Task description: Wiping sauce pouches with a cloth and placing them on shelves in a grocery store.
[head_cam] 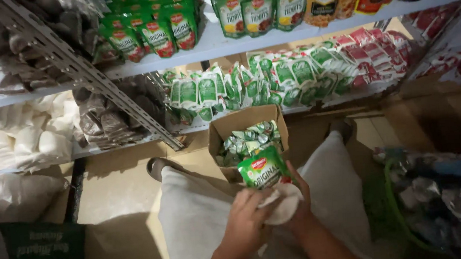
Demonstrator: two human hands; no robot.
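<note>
Both hands are closed: left hand [247, 219] on a white cloth [283, 202], right hand [300, 203] on a soft, light green pouch [263, 169], best gripped by its edges.

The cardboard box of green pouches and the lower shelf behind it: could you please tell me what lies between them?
In the head view, only bare tan floor separates the cardboard box from the lower shelf.

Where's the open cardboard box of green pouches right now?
The open brown cardboard box stands on the floor at centre, between the person's knees, under the lower white shelf, just beyond both hands.
</note>
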